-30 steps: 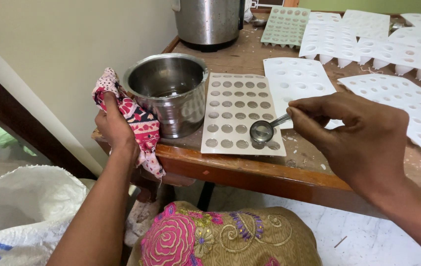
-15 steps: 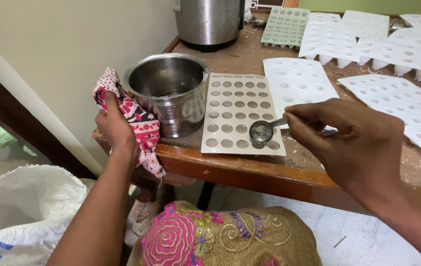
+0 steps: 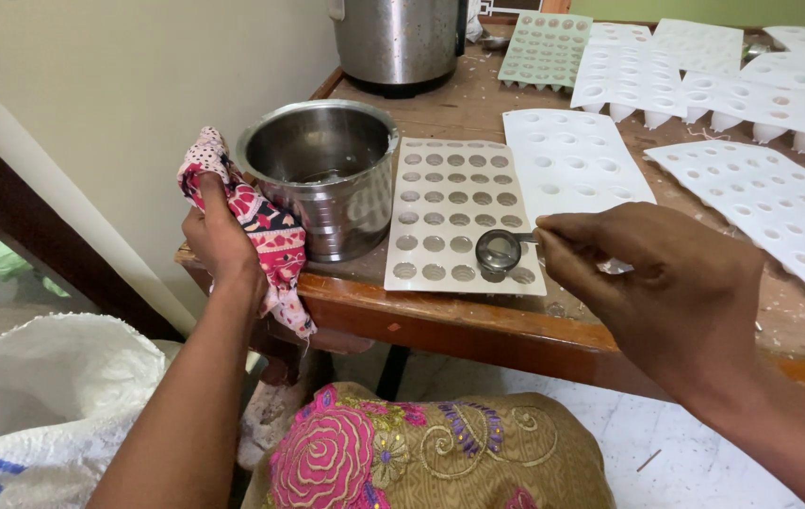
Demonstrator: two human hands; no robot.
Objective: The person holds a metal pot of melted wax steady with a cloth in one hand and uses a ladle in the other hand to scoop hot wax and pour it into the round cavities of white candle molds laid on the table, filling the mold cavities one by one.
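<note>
My right hand [image 3: 652, 283] pinches the handle of a small round metal scoop [image 3: 499, 252], which hangs over the near right cells of a cream mould tray [image 3: 454, 193] with filled round cavities. My left hand [image 3: 219, 240] grips a red and pink patterned cloth [image 3: 266, 231] pressed against the left side of a steel pot [image 3: 322, 179] standing at the table corner. A little liquid shows at the bottom of the pot.
Several white mould trays [image 3: 761, 184] cover the wooden table [image 3: 478, 325] to the right and back. A pale green tray [image 3: 544, 47] and a large steel vessel [image 3: 393, 42] stand at the back. A white sack [image 3: 40, 396] lies lower left.
The scoop has slid a little left and nearer along the mould tray's front rows. My left hand stays on the cloth by the pot.
</note>
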